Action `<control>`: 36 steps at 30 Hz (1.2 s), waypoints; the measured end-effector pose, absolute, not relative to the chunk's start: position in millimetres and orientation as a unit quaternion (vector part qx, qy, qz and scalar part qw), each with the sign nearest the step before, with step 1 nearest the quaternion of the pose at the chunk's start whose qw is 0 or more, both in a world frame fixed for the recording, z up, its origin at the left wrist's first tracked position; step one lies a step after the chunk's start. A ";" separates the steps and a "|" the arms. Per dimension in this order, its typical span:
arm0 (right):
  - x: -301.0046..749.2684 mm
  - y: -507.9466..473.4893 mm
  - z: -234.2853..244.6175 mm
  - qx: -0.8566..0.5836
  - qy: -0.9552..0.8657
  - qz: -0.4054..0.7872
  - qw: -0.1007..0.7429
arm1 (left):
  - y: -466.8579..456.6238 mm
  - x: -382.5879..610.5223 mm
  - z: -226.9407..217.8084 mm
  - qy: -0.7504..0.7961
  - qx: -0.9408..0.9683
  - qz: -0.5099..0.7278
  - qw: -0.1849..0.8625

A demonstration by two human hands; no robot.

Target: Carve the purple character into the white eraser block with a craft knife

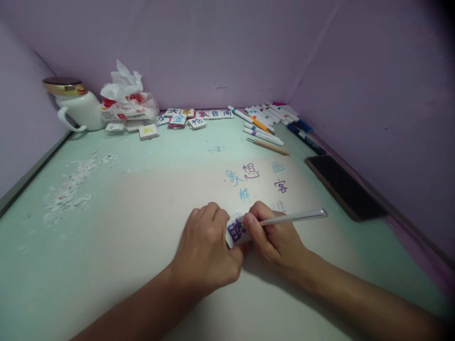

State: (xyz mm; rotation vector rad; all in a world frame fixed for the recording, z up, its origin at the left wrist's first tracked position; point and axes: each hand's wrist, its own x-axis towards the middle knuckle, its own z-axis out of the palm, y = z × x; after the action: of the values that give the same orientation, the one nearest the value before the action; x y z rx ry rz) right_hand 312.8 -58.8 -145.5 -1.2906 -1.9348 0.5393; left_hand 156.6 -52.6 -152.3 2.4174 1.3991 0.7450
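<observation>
My left hand (209, 246) is closed around the left and near sides of a small white block (231, 240). The block carries a thick purple character on its top face and is tilted a little toward me. In a pen grip, my right hand (275, 237) holds a slim silver-handled tool (298, 217), whose handle points out to the right. My fingers hide its tip, which is at the block's right part. Handwritten characters (250, 171) in blue and purple stand on the tabletop just beyond my hands.
White shavings (71, 187) lie at left. Behind them are a white mug (83, 111), a tissue pack (130, 109) and several character tiles (177, 120). Markers (265, 135), a wooden-handled tool (268, 146) and a dark phone (344, 187) lie at right. Purple walls (373, 94) enclose the table (142, 284).
</observation>
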 end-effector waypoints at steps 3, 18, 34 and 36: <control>312.0 -60.9 -145.6 -0.508 -0.748 0.211 0.372 | -52.0 157.6 -151.8 0.480 0.828 0.259 0.126; 312.6 -63.9 -144.9 -0.509 -0.742 0.224 0.376 | -51.2 157.2 -148.8 0.483 0.828 0.247 0.141; 326.7 -69.1 -143.7 -0.485 -0.713 0.303 0.406 | -58.3 145.9 -135.5 0.449 0.862 0.175 0.158; 327.1 -68.9 -144.3 -0.481 -0.720 0.295 0.404 | -57.7 144.9 -137.4 0.449 0.860 0.186 0.155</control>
State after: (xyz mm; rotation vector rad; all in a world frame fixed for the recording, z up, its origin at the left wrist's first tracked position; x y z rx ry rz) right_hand 327.1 -68.9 -144.3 -1.2151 -1.8172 0.7437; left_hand 144.9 -57.7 -137.4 2.4635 1.2865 0.5328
